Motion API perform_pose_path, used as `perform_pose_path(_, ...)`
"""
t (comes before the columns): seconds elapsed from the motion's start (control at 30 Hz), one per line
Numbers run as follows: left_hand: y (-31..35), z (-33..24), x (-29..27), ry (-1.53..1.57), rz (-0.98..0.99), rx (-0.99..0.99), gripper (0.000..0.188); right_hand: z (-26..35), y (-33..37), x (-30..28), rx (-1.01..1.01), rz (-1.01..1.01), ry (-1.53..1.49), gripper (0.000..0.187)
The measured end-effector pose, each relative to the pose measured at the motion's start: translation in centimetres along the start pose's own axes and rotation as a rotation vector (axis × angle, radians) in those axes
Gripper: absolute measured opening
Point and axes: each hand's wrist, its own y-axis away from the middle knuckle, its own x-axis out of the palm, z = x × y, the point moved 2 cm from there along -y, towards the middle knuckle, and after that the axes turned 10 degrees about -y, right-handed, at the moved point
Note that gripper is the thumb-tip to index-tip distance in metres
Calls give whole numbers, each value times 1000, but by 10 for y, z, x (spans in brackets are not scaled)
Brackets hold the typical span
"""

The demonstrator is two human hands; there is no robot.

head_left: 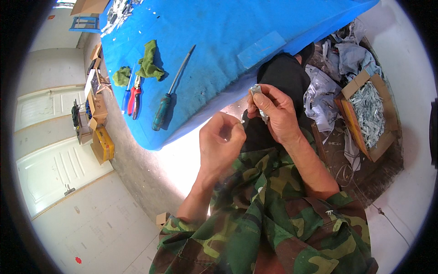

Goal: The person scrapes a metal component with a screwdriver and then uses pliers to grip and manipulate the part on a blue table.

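Observation:
Over my lap, my right hand (278, 112) grips a small silvery metal piece (258, 98) between thumb and fingers; the fingers cover part of it, so its exact kind is unclear. My left hand (221, 137) is to its left, a short gap away. Its thumb and forefinger are pinched together, with a tiny pale bit (242, 122) at the fingertips that is too small to name. On the blue-covered table ahead lie a screwdriver (164, 107) with a teal handle, red-handled pliers (134, 100) and a slim blue-handled tool (126, 100).
Two green rags (149, 61) lie beyond the tools, with silvery scraps (119, 16) at the table's far left. To my right stands an open cardboard box (368, 112) full of metal strips, beside plastic bags (321, 93). More boxes (102, 144) line the left wall near white doors.

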Motion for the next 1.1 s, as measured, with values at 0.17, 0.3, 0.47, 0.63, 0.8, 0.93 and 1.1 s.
perform_pose_path(0.17, 1, 22, -22, -341, -83, 126, 7, -1, 5, 5, 77, 32, 47, 27)
perform_pose_path(0.3, 6, 49, -38, -775, -67, 242, 13, 1, 2, 0, 96, 56, 1, 34)
perform_pose_path(0.47, 10, 67, -40, -968, -145, 269, 11, 0, 2, 0, 129, 60, -145, 38)
perform_pose_path(0.63, 6, 53, -34, -840, -116, 285, 8, 4, 2, -3, 139, 2, -260, 40)
perform_pose_path(0.8, 3, 43, -27, -710, -136, 266, 11, 2, -1, 0, 119, -6, -388, 36)
perform_pose_path(0.93, 6, 23, -16, -412, -41, 176, 20, 0, 0, -1, 113, -9, -381, 33)
perform_pose_path(1.1, 2, 3, 14, -443, -69, 333, 35, 3, 3, -2, 123, -57, -320, 33)
